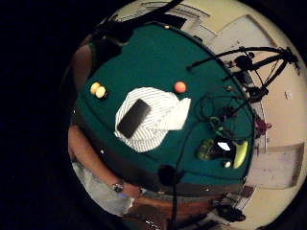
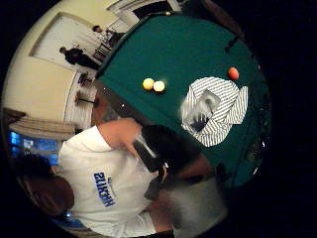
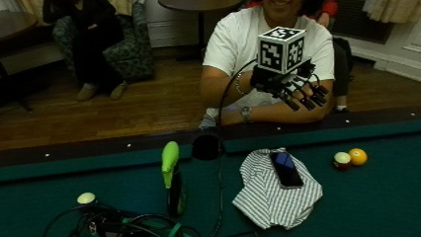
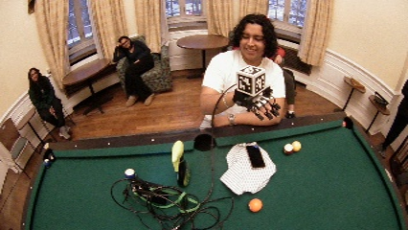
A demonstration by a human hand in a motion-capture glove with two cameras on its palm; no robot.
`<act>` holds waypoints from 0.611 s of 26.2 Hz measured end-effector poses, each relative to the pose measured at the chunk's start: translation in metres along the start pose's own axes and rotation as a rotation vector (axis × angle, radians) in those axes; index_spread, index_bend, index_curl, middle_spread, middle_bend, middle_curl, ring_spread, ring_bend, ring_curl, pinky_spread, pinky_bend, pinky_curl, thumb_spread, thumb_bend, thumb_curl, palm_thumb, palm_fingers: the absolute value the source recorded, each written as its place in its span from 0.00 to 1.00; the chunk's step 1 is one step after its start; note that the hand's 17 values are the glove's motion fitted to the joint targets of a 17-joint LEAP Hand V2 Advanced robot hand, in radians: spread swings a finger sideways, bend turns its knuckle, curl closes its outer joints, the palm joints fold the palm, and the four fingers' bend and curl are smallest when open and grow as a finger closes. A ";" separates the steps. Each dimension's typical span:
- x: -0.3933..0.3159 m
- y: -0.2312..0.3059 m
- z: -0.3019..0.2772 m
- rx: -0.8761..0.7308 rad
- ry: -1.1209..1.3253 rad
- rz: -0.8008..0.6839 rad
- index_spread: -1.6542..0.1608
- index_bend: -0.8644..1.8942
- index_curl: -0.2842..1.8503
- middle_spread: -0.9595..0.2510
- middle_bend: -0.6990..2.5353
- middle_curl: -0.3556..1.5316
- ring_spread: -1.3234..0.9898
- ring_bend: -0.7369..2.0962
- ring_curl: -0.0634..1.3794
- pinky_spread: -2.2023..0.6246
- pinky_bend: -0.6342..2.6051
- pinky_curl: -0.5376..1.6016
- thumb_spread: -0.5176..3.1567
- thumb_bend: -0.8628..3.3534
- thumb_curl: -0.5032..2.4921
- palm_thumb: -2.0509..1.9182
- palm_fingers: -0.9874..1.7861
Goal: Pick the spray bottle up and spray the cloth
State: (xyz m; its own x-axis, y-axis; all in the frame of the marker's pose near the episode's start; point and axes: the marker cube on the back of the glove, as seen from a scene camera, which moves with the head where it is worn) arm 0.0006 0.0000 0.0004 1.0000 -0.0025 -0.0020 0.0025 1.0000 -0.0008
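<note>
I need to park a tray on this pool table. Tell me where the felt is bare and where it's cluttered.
Bare felt lies beyond the orange ball and past the yellow and white balls toward the far rail. Crowded: the cable tangle beside the spray bottle, and the striped cloth carrying a phone. The gloved right hand hovers above the near rail.

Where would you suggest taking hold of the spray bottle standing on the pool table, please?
Grip the spray bottle round its dark body just below the green spray head, coming from the person's side. It stands upright, its narrow body open on that side, while cables crowd the base on the far side. The gloved right hand is raised, fingers spread.
</note>
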 end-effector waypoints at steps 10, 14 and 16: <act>0.020 0.003 0.007 -0.032 -0.004 0.029 0.70 0.37 0.21 0.74 0.28 0.27 0.55 0.38 0.17 0.83 0.33 0.35 0.35 0.23 0.21 0.59 0.54; 0.028 0.009 0.012 -0.039 -0.011 0.054 0.69 0.37 0.22 0.73 0.28 0.28 0.54 0.38 0.18 0.84 0.33 0.36 0.38 0.22 0.22 0.59 0.53; 0.032 0.014 0.016 -0.041 -0.013 0.068 0.68 0.37 0.22 0.73 0.28 0.29 0.54 0.38 0.18 0.84 0.33 0.36 0.38 0.22 0.22 0.59 0.53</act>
State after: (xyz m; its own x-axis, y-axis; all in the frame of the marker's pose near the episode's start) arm 0.0326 0.0137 0.0166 0.9978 0.0662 0.0100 -0.0657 0.9969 -0.0425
